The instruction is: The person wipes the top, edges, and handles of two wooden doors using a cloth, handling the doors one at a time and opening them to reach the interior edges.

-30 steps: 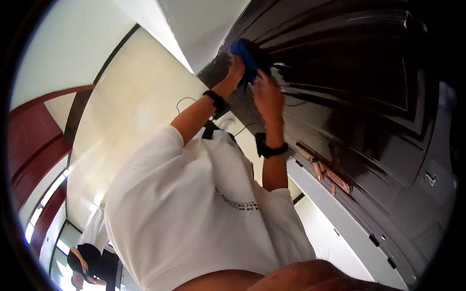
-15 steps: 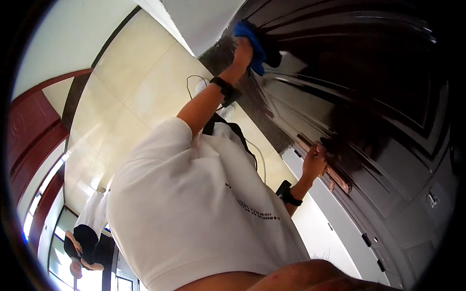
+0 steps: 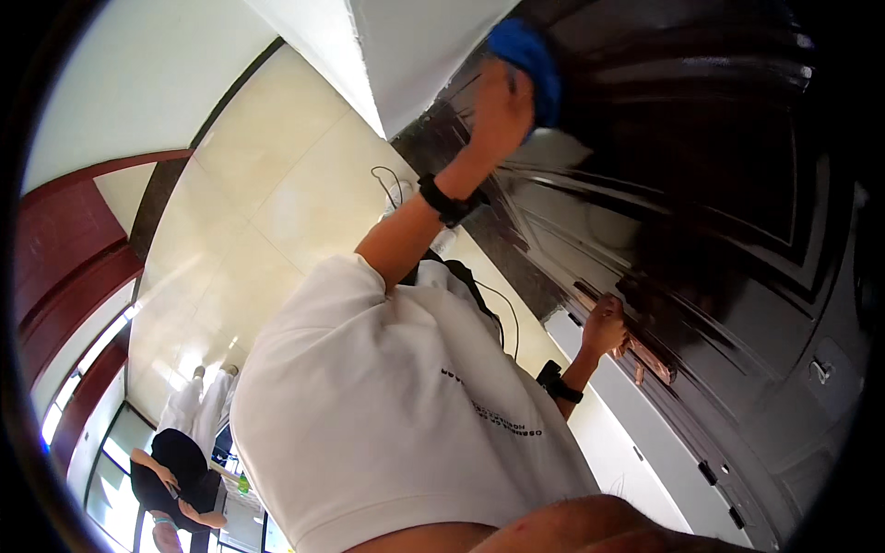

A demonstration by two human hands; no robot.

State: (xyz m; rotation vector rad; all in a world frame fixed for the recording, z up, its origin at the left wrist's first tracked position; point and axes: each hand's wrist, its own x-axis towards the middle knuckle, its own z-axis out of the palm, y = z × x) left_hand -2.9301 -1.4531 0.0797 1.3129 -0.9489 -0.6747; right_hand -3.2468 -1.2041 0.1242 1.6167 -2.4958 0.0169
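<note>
A blue cloth (image 3: 533, 64), slightly blurred, is pressed to a glossy dark brown panelled door (image 3: 590, 226). My left hand (image 3: 502, 106) holds this cloth near the door's top corner in view, its fingers partly hidden by the cloth. Lower right, my right hand (image 3: 604, 324) is closed around a copper-coloured door handle (image 3: 654, 362) by the door's edge. Black bands circle both my wrists.
A white wall corner (image 3: 406, 64) juts out next to the door. Pale tiles (image 3: 249, 194) cover the floor, with a thin dark cable (image 3: 512, 313) by my feet. Another person (image 3: 180, 470) in a black top stands at the lower left. A reddish-brown door (image 3: 69, 244) is at far left.
My left hand has slid the cloth rightward and slightly up across the door. My right hand stays at the handle. The whole view has shifted a little.
</note>
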